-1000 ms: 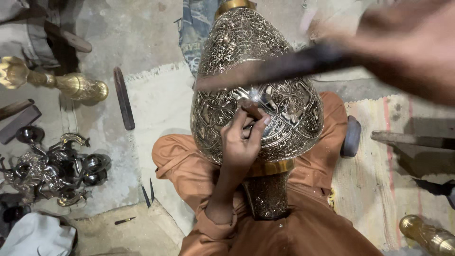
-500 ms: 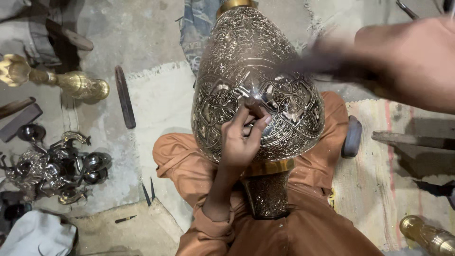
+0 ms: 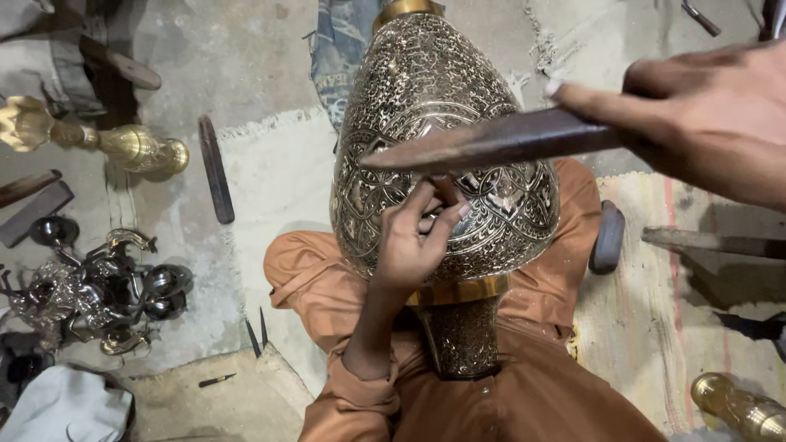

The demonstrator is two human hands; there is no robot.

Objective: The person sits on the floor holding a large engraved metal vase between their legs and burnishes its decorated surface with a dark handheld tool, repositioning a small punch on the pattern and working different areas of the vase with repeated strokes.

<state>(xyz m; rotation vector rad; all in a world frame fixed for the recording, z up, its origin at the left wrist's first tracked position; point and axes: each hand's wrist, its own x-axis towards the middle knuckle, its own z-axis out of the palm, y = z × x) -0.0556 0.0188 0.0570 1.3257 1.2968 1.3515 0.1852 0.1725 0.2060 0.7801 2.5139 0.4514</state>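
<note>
A large engraved brass vase [image 3: 426,106] lies across my lap, its neck toward me and its belly covered in fine patterns. My left hand [image 3: 413,241] rests on the belly and pinches a small metal chisel [image 3: 446,190] against the surface. My right hand [image 3: 696,119] is raised close to the camera and grips a dark tapered hammer [image 3: 491,141], whose pointed end hangs over the vase just above the chisel.
On the left floor lie a brass stand [image 3: 123,146], a dark bar [image 3: 215,168] and a pile of silvery metal parts [image 3: 98,290]. A white cloth [image 3: 65,405] sits bottom left. Tools [image 3: 704,241] and a brass piece [image 3: 741,409] lie on the rug at right.
My right hand and the hammer have swung, blurred before, and now sit sharper with the hammer's tip over the chisel. My left hand has stayed in place on the vase.
</note>
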